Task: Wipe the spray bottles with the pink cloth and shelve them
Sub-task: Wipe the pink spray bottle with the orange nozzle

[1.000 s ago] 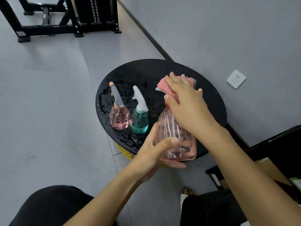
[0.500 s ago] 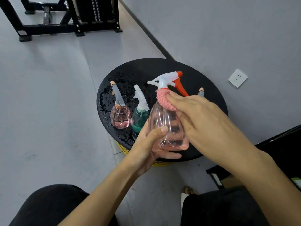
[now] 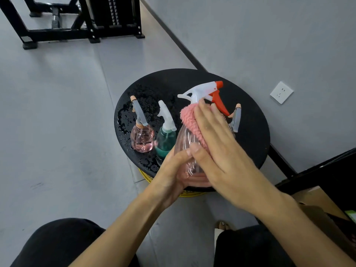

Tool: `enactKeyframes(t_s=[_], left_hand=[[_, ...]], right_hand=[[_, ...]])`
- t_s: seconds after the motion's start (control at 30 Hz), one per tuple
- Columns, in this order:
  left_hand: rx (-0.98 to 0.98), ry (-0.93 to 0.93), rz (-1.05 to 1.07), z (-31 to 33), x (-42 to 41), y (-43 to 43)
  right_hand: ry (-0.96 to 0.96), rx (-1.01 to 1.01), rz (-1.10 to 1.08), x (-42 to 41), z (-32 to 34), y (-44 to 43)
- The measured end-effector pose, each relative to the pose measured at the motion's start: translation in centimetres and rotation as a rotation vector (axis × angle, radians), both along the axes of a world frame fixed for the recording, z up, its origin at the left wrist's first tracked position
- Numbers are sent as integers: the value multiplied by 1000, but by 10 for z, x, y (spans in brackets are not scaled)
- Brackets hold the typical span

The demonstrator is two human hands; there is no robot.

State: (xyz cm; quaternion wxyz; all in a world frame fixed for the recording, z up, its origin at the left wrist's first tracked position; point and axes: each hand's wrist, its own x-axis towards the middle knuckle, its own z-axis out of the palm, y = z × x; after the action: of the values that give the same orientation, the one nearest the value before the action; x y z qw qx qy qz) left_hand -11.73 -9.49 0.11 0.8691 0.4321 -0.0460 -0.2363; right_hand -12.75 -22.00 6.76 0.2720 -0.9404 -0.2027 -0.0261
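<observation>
Large clear pink plastic spray bottle (image 3: 183, 142): at the near edge of the round black surface (image 3: 252, 151). Left hand (image 3: 171, 178) wraps its base. Right hand (image 3: 221, 155), fingers flat, presses the fluffy pink cloth (image 3: 189, 122) against its shoulder. Judged light, thin-walled and slippery when wet; take it by base or neck. Surface beaded with water on its left; grey floor, wall at right.

left hand (image 3: 171, 170) grips the base of the large pink spray bottle (image 3: 185, 139) at the 6 o'clock edge of the round black table (image 3: 250, 141), right hand (image 3: 221, 151) pressing the pink cloth (image 3: 189, 120) flat on its shoulder. at its 9 o'clock stand a green bottle (image 3: 165, 139), then a small pink bottle (image 3: 142, 137), among water drops
</observation>
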Motion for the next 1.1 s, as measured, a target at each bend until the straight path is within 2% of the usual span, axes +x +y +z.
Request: enactKeyframes(t_s=[0.13,0.3,0.43,0.63,0.73,0.83,1.1], left_hand=[[-27,-9,0,0,-1,-1],[-75,-25,-49,0,1,-2],[-13,4,-10,3,3,-2],[-61,37,77,2,6,-2],[-14,14,-12,1,4,-2],[-53,39,-63,5,2,-2],[-86,64,77,-3,6,-1]], right_hand=[[-46,-75,-24,-10,-6,1],[82,126,-101,16,8,-4],[-9,86,-90,8,3,7],[-122,14,-97,-22,-15,20],[-78,107,-155,-4,-7,14],[0,201,-182,14,2,8],[-104,88,-124,-24,-20,23]])
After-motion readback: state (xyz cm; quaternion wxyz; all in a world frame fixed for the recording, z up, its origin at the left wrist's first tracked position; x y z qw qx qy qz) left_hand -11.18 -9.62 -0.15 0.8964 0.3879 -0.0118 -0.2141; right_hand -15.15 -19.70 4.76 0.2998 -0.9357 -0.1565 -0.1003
